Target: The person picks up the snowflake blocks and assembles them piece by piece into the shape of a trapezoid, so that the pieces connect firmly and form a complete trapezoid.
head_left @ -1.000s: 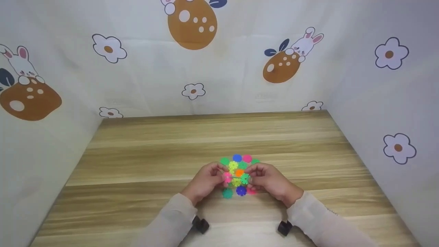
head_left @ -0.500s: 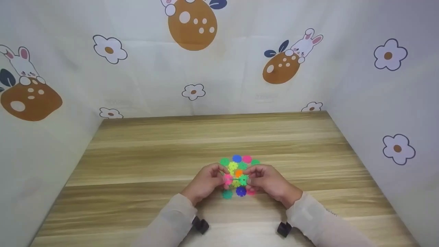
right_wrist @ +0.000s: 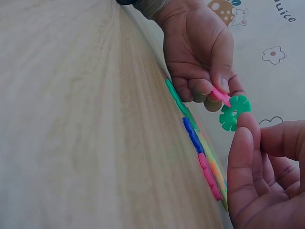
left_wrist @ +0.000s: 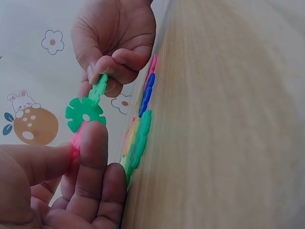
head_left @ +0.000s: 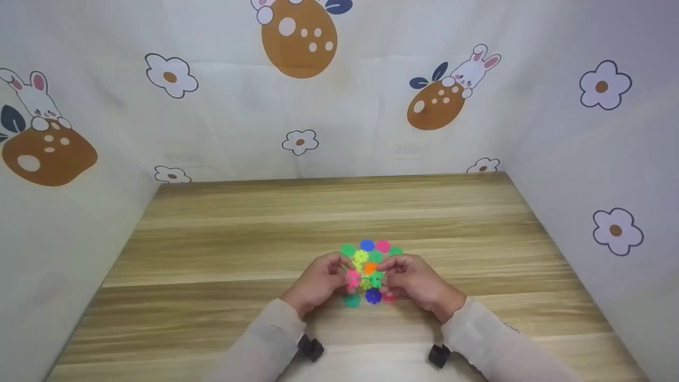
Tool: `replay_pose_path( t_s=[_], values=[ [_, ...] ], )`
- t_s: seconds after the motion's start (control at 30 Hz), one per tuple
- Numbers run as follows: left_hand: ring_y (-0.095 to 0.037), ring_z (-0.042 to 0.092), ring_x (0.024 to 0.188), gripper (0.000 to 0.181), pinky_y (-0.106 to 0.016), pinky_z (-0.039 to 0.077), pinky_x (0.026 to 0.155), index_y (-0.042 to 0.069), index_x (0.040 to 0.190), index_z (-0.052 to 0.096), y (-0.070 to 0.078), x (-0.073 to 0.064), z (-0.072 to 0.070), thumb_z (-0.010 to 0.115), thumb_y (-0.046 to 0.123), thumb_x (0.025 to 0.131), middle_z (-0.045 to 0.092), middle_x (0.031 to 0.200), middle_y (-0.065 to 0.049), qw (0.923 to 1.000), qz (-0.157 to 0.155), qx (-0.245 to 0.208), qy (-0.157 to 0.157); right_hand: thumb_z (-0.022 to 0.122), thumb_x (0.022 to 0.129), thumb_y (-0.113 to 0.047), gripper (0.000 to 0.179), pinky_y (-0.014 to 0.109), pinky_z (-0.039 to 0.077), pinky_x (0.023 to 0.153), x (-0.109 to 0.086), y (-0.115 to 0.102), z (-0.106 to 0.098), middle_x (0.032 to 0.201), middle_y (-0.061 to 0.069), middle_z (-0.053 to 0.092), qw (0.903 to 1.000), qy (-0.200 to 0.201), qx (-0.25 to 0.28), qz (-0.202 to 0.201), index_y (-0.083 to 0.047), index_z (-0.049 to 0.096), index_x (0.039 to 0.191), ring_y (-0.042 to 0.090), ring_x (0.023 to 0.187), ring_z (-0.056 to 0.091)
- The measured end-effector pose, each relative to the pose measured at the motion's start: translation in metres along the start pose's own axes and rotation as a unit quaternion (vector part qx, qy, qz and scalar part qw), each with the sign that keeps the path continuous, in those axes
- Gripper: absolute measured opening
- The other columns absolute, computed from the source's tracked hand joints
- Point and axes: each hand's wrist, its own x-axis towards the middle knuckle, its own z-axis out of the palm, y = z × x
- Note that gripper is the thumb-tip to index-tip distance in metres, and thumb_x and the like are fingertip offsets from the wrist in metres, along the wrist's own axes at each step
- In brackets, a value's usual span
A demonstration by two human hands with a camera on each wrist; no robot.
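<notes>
My left hand [head_left: 318,280] pinches a pink notched snowflake disc [left_wrist: 75,141] between thumb and finger. Facing it, my right hand [head_left: 416,280] pinches a light green snowflake disc [left_wrist: 98,89]. Between these two sits a darker green snowflake disc [left_wrist: 85,114], joined edge to edge with both; it appears edge-on in the head view. The row of three is held above the table. Below and around the hands lie more snowflake discs flat on the wood, among them a blue one [head_left: 373,296], an orange one [head_left: 371,268] and a yellow one [head_left: 360,256]. Fingers partly hide some.
The discs lie together on a wood-grain table [head_left: 223,233]. Pale cloth walls [head_left: 360,116] printed with rabbits and flowers stand behind it and at both sides. A black camera mount [head_left: 311,348] hangs under the left wrist, another [head_left: 439,355] under the right.
The light green disc and the right hand have shifted slightly left, and the pink disc slightly right, so the held discs stand closer together. The discs on the table have not moved.
</notes>
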Motion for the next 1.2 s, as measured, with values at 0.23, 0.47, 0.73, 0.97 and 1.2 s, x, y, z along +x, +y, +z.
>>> replay_pose_path(
  t_s=[0.23,0.47,0.73,0.97,1.2],
  values=[
    [-0.016,0.073,0.075,0.018,-0.031,0.062,0.082,0.003,0.110,0.064,0.0003,0.0001,0.0019,0.058,-0.007,0.096,0.064,0.078,-0.004,0.9995,0.014,-0.028,-0.009,0.058,0.092,0.007,0.024,0.029,0.064,0.071,0.0004,-0.0009,-0.0002,0.080,0.003,0.067,0.9999,-0.004,0.002,-0.010,0.003,0.065,0.114,0.012,0.072,0.072],
    [-0.015,0.071,0.074,0.019,-0.030,0.060,0.079,0.004,0.110,0.065,0.0013,-0.0003,0.0031,0.058,-0.007,0.096,0.065,0.077,-0.004,0.9997,0.009,-0.024,-0.003,0.060,0.091,0.007,0.023,0.029,0.064,0.070,0.0000,0.0003,0.0026,0.080,0.004,0.067,0.9998,0.008,-0.014,-0.014,0.005,0.065,0.113,0.013,0.072,0.072],
    [-0.017,0.064,0.072,0.018,-0.028,0.053,0.073,0.006,0.110,0.065,0.0032,-0.0012,0.0030,0.059,-0.005,0.097,0.065,0.079,-0.004,0.9999,0.002,-0.010,0.006,0.059,0.091,0.007,0.023,0.029,0.064,0.070,0.0012,0.0002,0.0035,0.079,0.003,0.066,0.9996,0.015,-0.021,-0.012,0.005,0.065,0.114,0.014,0.073,0.072],
    [-0.017,0.063,0.072,0.020,-0.028,0.052,0.071,0.007,0.108,0.065,0.0031,-0.0012,0.0047,0.058,-0.006,0.096,0.065,0.079,-0.004,0.9999,0.003,-0.001,0.012,0.059,0.091,0.007,0.023,0.029,0.063,0.067,0.0025,-0.0004,0.0055,0.078,0.004,0.067,0.9995,0.017,-0.025,-0.006,0.005,0.065,0.113,0.014,0.070,0.072],
    [-0.015,0.066,0.073,0.022,-0.028,0.055,0.072,0.004,0.108,0.064,0.0031,-0.0012,0.0052,0.055,-0.011,0.095,0.062,0.076,-0.003,0.9997,0.020,-0.008,0.012,0.060,0.094,0.006,0.023,0.029,0.064,0.067,0.0032,-0.0016,0.0058,0.080,0.005,0.067,0.9995,0.015,-0.028,-0.003,0.005,0.065,0.116,0.014,0.071,0.073]
  ],
)
